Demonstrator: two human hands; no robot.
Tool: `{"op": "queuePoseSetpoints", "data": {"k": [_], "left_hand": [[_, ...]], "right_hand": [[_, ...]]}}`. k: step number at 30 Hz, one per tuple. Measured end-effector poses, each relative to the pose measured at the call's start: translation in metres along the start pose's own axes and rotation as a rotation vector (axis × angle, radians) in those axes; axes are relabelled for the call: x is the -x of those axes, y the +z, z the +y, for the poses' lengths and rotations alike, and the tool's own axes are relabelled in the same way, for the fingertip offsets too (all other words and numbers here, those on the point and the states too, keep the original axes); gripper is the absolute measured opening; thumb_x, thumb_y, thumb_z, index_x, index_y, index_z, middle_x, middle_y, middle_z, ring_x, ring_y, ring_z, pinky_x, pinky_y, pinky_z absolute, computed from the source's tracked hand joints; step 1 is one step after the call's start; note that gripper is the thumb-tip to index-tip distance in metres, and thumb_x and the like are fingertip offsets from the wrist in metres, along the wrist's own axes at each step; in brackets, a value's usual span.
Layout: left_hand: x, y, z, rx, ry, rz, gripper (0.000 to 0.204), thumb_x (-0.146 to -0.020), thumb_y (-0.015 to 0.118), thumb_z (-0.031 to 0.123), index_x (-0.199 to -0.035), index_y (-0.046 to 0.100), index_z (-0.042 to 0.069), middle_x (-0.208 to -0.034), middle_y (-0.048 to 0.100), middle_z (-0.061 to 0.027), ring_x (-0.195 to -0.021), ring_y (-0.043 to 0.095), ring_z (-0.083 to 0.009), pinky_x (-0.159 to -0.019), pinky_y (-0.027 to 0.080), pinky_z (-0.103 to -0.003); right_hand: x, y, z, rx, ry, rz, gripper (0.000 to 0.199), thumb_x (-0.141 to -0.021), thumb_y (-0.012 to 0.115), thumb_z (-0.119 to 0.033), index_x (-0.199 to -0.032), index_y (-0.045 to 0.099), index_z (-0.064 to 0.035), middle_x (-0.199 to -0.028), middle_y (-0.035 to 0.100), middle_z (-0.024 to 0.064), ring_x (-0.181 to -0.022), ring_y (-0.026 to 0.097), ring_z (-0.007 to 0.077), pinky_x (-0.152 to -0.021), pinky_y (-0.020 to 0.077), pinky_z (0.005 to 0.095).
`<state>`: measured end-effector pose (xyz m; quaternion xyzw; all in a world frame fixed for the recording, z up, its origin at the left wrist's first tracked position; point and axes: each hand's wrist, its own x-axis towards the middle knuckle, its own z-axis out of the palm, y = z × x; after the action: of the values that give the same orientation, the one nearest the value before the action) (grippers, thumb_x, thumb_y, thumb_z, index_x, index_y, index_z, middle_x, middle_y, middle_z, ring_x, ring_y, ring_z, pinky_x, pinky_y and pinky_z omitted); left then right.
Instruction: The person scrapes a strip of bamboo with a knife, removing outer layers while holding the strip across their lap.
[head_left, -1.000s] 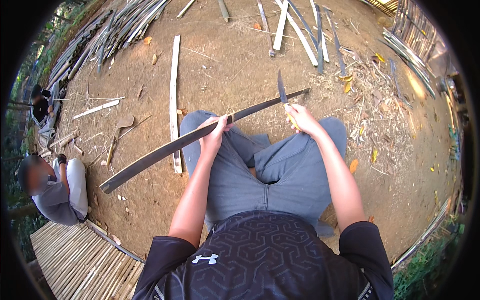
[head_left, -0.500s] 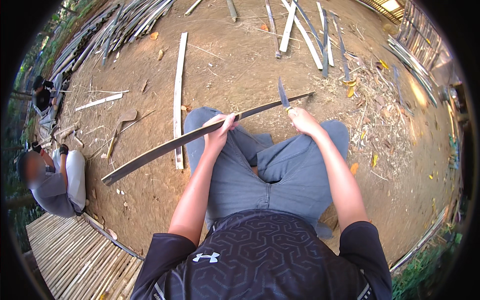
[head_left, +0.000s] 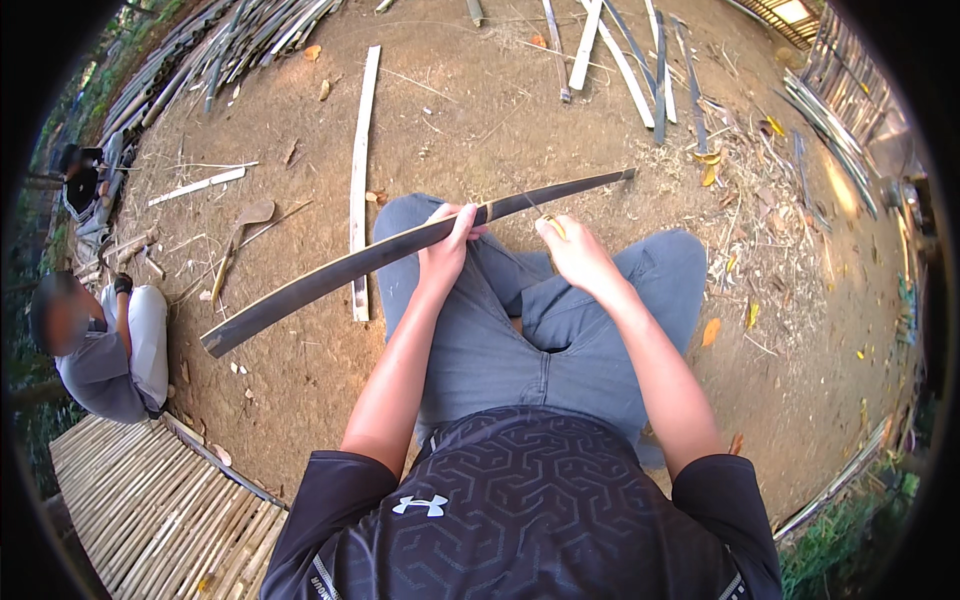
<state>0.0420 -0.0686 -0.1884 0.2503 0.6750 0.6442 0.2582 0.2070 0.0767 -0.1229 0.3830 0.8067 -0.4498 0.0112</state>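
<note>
A long, dark-faced bamboo strip (head_left: 340,275) with pale edges slants across in front of my knees, its broad end low at the left and its thin end up at the right. My left hand (head_left: 448,243) is wrapped round it near the middle, just left of a pale node. In my right hand (head_left: 578,254) is a knife (head_left: 546,222), gripped by its yellowish handle. The blade is hard to make out; it points up toward the strip right of the node, and I cannot tell whether it touches.
Pale split bamboo (head_left: 362,190) lies on the dirt ahead, with more strips (head_left: 622,75) beyond. A hatchet-like tool (head_left: 250,213) lies at the left. Nearby sits a person (head_left: 110,345); another (head_left: 85,185) is farther back. A slatted bamboo platform (head_left: 165,510) stands lower left. Shavings (head_left: 765,220) cover the right.
My right hand has moved left, bringing the knife toward the strip; its blade, plainly visible before, is now hard to see. The strip has tilted slightly, showing more dark face.
</note>
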Motion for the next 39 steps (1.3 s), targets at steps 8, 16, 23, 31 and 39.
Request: {"op": "queuePoseSetpoints", "data": {"k": [8,16,23,31,39], "left_hand": [[0.002,-0.001,0.004,-0.097,0.066,-0.013,0.030,-0.087,0.077,0.026,-0.090,0.065,-0.001,-0.083,0.067,-0.0067,-0.074,0.065,-0.0124,-0.068,0.051,-0.025],[0.005,-0.001,0.013,-0.372,0.111,-0.002,0.033,-0.080,0.080,0.031,-0.084,0.068,0.001,-0.076,0.065,-0.0071,-0.071,0.062,-0.0152,-0.066,0.049,-0.030],[0.006,0.001,0.020,-0.425,0.124,-0.076,0.032,-0.082,0.077,0.031,-0.079,0.066,0.001,-0.070,0.063,-0.0084,-0.064,0.061,-0.0188,-0.062,0.048,-0.033],[0.004,0.000,0.015,-0.566,0.205,-0.231,0.035,-0.086,0.073,0.032,-0.075,0.061,0.001,-0.064,0.056,-0.0101,-0.056,0.052,-0.0214,-0.059,0.045,-0.036],[0.011,0.002,0.023,-0.608,0.169,-0.277,0.030,-0.089,0.070,0.032,-0.080,0.065,0.004,-0.068,0.060,-0.0134,-0.058,0.055,-0.0237,-0.062,0.047,-0.036]], "right_hand": [[0.000,0.003,0.009,0.172,0.000,0.039,0.047,-0.101,0.045,-0.041,-0.101,0.062,0.0028,-0.095,0.066,0.0270,-0.096,0.063,0.0440,-0.085,0.0479,0.0488],[0.000,-0.008,0.002,0.213,-0.007,-0.010,0.048,-0.101,0.046,-0.041,-0.098,0.062,0.0035,-0.096,0.067,0.0285,-0.099,0.064,0.0452,-0.087,0.0480,0.0520],[0.006,0.001,-0.002,0.254,0.006,0.037,0.046,-0.100,0.047,-0.042,-0.098,0.061,0.0017,-0.094,0.067,0.0276,-0.095,0.064,0.0445,-0.082,0.0480,0.0513],[0.021,-0.008,-0.025,0.306,0.020,-0.021,0.051,-0.102,0.043,-0.043,-0.104,0.063,0.0046,-0.097,0.068,0.0287,-0.097,0.065,0.0445,-0.085,0.0503,0.0525],[0.020,-0.004,-0.013,0.337,0.009,-0.030,0.051,-0.103,0.040,-0.040,-0.104,0.063,0.0046,-0.094,0.068,0.0301,-0.095,0.066,0.0453,-0.085,0.0513,0.0530]]}}
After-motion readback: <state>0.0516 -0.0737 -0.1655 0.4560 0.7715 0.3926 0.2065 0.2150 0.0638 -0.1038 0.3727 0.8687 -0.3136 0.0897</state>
